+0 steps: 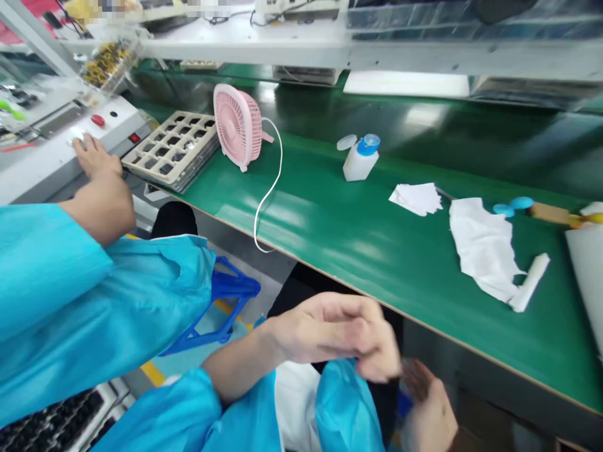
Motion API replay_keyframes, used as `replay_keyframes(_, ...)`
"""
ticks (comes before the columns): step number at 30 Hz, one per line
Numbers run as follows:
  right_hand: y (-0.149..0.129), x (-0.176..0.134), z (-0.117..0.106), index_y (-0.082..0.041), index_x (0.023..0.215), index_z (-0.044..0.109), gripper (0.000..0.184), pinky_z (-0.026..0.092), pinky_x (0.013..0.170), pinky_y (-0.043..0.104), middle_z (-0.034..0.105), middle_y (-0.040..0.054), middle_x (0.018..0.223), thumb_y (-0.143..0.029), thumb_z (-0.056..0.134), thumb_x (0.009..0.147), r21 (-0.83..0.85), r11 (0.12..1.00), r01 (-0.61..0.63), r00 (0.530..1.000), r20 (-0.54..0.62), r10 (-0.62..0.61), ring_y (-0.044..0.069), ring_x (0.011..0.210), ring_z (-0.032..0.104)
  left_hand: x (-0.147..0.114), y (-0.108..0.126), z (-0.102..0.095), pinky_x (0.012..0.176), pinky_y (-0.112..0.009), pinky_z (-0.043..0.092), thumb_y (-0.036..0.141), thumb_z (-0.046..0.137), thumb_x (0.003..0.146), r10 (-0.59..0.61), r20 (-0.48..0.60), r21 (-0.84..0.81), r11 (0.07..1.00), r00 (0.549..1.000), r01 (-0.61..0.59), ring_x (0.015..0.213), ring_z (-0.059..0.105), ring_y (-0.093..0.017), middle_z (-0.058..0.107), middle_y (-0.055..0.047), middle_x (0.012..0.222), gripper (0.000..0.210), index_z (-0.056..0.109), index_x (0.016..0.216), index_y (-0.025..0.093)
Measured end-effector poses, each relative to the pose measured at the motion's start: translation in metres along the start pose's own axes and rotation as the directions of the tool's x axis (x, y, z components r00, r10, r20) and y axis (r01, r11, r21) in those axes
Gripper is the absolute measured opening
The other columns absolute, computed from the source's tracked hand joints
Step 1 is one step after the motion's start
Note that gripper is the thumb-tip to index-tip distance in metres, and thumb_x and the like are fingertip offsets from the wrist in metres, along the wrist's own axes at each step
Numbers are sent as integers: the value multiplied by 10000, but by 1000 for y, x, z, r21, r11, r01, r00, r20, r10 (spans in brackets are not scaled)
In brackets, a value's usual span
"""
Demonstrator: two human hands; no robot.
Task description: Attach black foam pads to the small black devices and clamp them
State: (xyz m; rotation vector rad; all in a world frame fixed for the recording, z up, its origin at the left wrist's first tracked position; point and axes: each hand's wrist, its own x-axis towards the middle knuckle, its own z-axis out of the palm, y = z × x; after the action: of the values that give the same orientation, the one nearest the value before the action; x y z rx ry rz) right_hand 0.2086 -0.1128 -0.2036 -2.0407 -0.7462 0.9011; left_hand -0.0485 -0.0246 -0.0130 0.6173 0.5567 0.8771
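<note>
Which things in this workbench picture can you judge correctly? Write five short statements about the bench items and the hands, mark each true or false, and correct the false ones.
1. The pink fan stands on the green bench. True.
2. The white bottle has a red cap. False: the white bottle has a blue cap.
3. The co-worker's hand is at the white machine. True.
4. Both of the person's own hands grip the bottle. False: the left hand and the blurred right hand are both apart from it.
5. The crumpled white sheet lies to the right of the bottle. True.
</note>
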Motion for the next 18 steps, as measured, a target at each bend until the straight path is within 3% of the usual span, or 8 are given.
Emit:
replay_keyframes(2, 18, 8, -6, -172, 1106, 711, 665, 548, 1053, 614, 739, 219, 1172, -746, 527, 825, 171, 976, -131, 991, -16, 136, 474, 1168, 694, -1, -18, -29, 649, -317, 414, 681, 770, 795, -5, -67, 66, 998, 998, 10, 622, 494, -145, 463, 5, 644, 598, 427, 675, 206)
replay_keyframes(3, 28, 14, -9, -189, 1088, 703, 638, 523, 1084, 619, 746, 207, 1158, -742, 569, 799, 202, 963, -179, 983, -10, 185, 474, 1180, 688, -6, -30, -50, 648, -315, 391, 713, 729, 806, -4, -189, 167, 985, 982, 36, 620, 469, -141, 437, 10, 637, 618, 404, 657, 209)
replay_keyframes(4, 39, 20, -10, -214, 1067, 701, 611, 510, 1100, 613, 752, 191, 1150, -742, 591, 779, 199, 957, -213, 976, 3, 216, 471, 1189, 685, -11, -42, -72, 645, -318, 374, 755, 688, 806, 22, -358, 280, 956, 933, 85, 616, 440, -140, 408, 15, 628, 646, 376, 638, 214)
replay_keyframes(6, 57, 33, -7, -250, 1015, 703, 597, 496, 1112, 615, 758, 174, 1138, -763, 606, 726, 97, 965, -244, 970, 37, 241, 479, 1199, 676, -26, -66, -120, 643, -330, 333, 851, 591, 799, 101, -568, 499, 831, 817, 244, 612, 405, -148, 412, 4, 593, 699, 403, 589, 212)
replay_keyframes(8, 68, 44, 5, -242, 990, 696, 657, 482, 1124, 618, 750, 200, 1146, -791, 611, 640, -71, 974, -214, 974, 65, 219, 506, 1211, 659, -37, -82, -162, 623, -334, 272, 884, 592, 765, 169, -648, 551, 778, 743, 303, 588, 313, -136, 335, 26, 557, 727, 372, 560, 223)
replay_keyframes(10, 70, 51, 25, -181, 1072, 691, 800, 461, 1150, 601, 714, 262, 1212, -814, 586, 595, -232, 968, -92, 988, 98, 118, 523, 1261, 619, -43, -92, -191, 626, -337, 267, 926, 589, 717, 227, -683, 575, 752, 694, 321, 595, 320, -144, 328, 30, 552, 745, 375, 562, 229)
replay_keyframes(14, 54, 54, 71, 52, 1439, 499, 1105, 434, 1145, 618, 518, 384, 1442, -808, 394, 753, -484, 853, 196, 976, 185, -119, 535, 1381, 505, -35, -103, -215, 640, -333, 345, 955, 548, 704, 257, -697, 575, 758, 669, 309, 589, 431, -170, 426, 24, 552, 737, 418, 631, 233)
replay_keyframes(18, 24, 59, 97, 79, 1561, 329, 998, 430, 1118, 604, 463, 376, 1483, -675, 376, 910, -672, 693, 261, 964, 220, -149, 516, 1405, 471, -21, -108, -217, 629, -307, 387, 977, 567, 648, 243, -675, 576, 764, 697, 292, 593, 488, -175, 506, 14, 576, 754, 488, 705, 230)
